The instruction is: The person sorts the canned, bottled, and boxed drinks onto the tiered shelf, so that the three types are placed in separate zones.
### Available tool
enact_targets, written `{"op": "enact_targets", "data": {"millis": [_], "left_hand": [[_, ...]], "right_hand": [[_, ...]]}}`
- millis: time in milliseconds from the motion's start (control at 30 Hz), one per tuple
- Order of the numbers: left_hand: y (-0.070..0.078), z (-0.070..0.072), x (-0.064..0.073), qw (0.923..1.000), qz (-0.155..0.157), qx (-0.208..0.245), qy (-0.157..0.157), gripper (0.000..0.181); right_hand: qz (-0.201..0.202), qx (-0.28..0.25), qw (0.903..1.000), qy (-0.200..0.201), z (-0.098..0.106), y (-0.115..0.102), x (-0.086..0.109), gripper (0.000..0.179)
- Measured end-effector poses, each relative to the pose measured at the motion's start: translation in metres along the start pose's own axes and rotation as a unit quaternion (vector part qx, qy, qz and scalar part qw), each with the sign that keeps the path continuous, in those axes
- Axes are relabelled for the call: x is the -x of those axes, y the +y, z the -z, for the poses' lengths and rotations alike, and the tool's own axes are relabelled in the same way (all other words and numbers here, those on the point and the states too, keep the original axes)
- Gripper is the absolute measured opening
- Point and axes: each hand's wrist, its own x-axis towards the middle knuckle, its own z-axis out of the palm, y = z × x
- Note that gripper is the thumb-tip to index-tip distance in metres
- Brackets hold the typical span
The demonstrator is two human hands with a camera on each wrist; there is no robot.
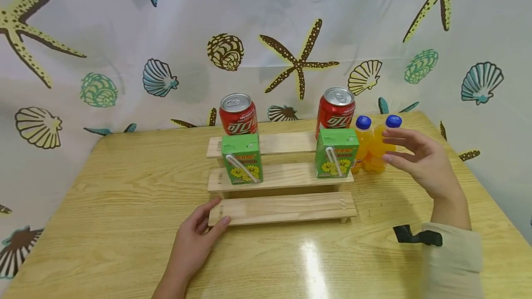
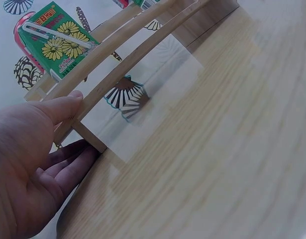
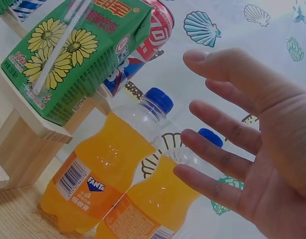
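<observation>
My left hand (image 1: 193, 239) grips the left end of a three-step wooden rack (image 1: 282, 209), thumb over the lowest step's front edge and fingers round its end. At the right, my right hand (image 1: 432, 170) is raised with spread fingers, holding nothing. Its fingertips overlap the right one of two orange Fanta bottles (image 1: 379, 140) in the head view. The other Fanta bottle (image 3: 105, 159) stands beside it, close to the rack's right end. Both have blue caps. Two green drink cartons with straws, one left (image 1: 243, 160) and one right (image 1: 335, 153), stand on the middle step.
Red cola cans, one left (image 1: 238, 116) and one right (image 1: 335, 110), stand on the top step behind the cartons. The rack sits on a wood-grain table (image 1: 124, 206). Behind it hangs a white cloth (image 1: 187, 17) printed with shells and starfish. A black strap (image 1: 415, 235) sticks out from the right sleeve.
</observation>
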Motion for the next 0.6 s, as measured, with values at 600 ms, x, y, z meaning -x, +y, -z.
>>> {"op": "enact_targets", "data": {"millis": [600], "left_hand": [[-0.0034, 0.0018, -0.0015, 1.0, -0.008, -0.002, -0.002, 0.064]], "right_hand": [[-0.004, -0.004, 0.999, 0.044, 0.0045, 0.0047, 0.0022, 0.048]]}}
